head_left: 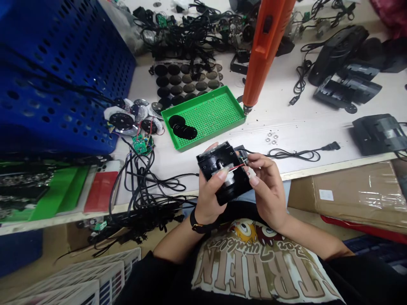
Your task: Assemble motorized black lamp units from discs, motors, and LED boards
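Both my hands hold a small black plastic housing (222,176) with a metal motor shaft at its middle, just in front of my chest at the table's near edge. My left hand (210,197) grips it from the left, thumb lying across its face. My right hand (267,186) grips its right side, fingertips pinching at thin red wires coming out of the housing. A black watch sits on my left wrist.
A green perforated tray (219,112) with black discs lies behind the housing. An orange electric screwdriver (265,46) hangs above the table. More black discs (186,80), tangled cables (143,186), a blue crate (63,72), small washers (272,137), black device parts (346,80) and a cardboard box (359,195) surround me.
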Demonstrator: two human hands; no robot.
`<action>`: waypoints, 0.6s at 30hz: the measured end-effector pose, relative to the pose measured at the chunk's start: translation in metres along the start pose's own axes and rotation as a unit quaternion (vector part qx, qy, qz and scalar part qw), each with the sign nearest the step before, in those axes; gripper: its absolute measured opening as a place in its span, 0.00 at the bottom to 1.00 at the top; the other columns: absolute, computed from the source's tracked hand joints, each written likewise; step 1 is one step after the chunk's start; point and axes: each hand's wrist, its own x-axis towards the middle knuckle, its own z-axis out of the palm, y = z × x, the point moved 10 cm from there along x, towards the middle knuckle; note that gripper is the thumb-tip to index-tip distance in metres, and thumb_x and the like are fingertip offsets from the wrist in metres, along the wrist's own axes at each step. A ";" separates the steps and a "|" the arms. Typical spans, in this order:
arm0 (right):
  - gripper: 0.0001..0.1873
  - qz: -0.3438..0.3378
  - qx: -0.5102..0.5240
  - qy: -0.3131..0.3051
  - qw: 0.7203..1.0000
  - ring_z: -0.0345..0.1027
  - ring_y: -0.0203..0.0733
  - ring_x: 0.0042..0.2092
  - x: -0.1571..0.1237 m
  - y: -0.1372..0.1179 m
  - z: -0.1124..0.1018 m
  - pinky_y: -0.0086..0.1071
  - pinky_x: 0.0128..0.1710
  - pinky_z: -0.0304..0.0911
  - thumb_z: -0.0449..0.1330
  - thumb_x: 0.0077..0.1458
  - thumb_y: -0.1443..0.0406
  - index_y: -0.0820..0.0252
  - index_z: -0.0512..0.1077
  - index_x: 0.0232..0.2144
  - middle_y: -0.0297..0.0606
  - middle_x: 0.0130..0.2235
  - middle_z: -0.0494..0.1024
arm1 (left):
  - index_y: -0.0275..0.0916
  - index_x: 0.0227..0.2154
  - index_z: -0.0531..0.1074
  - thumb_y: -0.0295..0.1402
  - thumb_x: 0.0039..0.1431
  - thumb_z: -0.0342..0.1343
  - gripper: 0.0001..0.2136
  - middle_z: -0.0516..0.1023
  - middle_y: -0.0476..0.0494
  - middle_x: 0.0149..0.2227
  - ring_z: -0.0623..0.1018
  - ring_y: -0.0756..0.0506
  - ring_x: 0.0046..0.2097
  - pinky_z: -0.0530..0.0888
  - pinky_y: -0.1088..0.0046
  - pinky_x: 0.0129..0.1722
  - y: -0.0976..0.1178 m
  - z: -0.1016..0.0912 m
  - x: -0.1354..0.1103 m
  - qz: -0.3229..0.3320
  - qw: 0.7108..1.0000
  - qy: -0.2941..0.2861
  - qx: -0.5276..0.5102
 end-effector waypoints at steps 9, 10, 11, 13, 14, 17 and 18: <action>0.27 0.206 0.145 -0.110 0.961 0.65 0.38 0.32 0.011 0.021 0.041 0.36 0.37 0.67 0.69 0.53 0.50 0.49 0.69 0.52 0.29 0.32 0.71 | 0.50 0.62 0.69 0.39 0.53 0.72 0.33 0.82 0.43 0.50 0.84 0.37 0.49 0.79 0.55 0.54 0.007 -0.004 -0.010 0.094 0.995 -0.013 0.036; 0.27 0.200 0.149 -0.112 0.962 0.66 0.38 0.32 0.011 0.020 0.042 0.36 0.38 0.67 0.70 0.53 0.50 0.49 0.69 0.52 0.29 0.33 0.71 | 0.50 0.62 0.69 0.39 0.52 0.72 0.34 0.82 0.43 0.50 0.84 0.37 0.48 0.79 0.55 0.54 0.008 -0.004 -0.010 0.103 0.994 -0.014 0.039; 0.27 0.193 0.148 -0.115 0.963 0.67 0.38 0.33 0.011 0.020 0.042 0.37 0.38 0.68 0.69 0.54 0.50 0.48 0.69 0.52 0.29 0.33 0.72 | 0.50 0.62 0.69 0.39 0.52 0.72 0.34 0.82 0.43 0.51 0.84 0.38 0.48 0.79 0.56 0.55 0.009 -0.004 -0.011 0.110 0.993 -0.016 0.042; 0.27 0.182 0.140 -0.119 0.966 0.68 0.40 0.34 0.010 0.020 0.042 0.38 0.40 0.69 0.68 0.55 0.50 0.47 0.69 0.53 0.31 0.35 0.73 | 0.51 0.63 0.68 0.39 0.51 0.73 0.36 0.81 0.43 0.51 0.84 0.38 0.48 0.78 0.56 0.55 0.011 -0.003 -0.012 0.117 0.992 -0.021 0.045; 0.27 0.179 0.136 -0.120 0.967 0.69 0.40 0.35 0.009 0.020 0.042 0.39 0.40 0.69 0.68 0.55 0.50 0.47 0.69 0.54 0.31 0.36 0.74 | 0.51 0.63 0.67 0.39 0.51 0.73 0.36 0.81 0.43 0.51 0.84 0.37 0.49 0.78 0.55 0.56 0.011 -0.003 -0.012 0.117 0.992 -0.025 0.045; 0.27 0.175 0.128 -0.116 0.969 0.69 0.41 0.35 0.009 0.022 0.040 0.39 0.40 0.69 0.68 0.55 0.50 0.47 0.69 0.54 0.31 0.36 0.74 | 0.52 0.65 0.65 0.38 0.53 0.72 0.37 0.81 0.43 0.53 0.83 0.37 0.50 0.77 0.54 0.58 0.008 -0.001 -0.013 0.112 0.992 -0.040 0.042; 0.27 0.179 0.128 -0.114 0.969 0.68 0.40 0.34 0.009 0.022 0.039 0.39 0.39 0.69 0.68 0.55 0.50 0.47 0.68 0.54 0.31 0.35 0.74 | 0.53 0.65 0.64 0.38 0.54 0.72 0.36 0.80 0.43 0.53 0.83 0.38 0.50 0.77 0.54 0.58 0.007 -0.002 -0.013 0.110 0.992 -0.041 0.041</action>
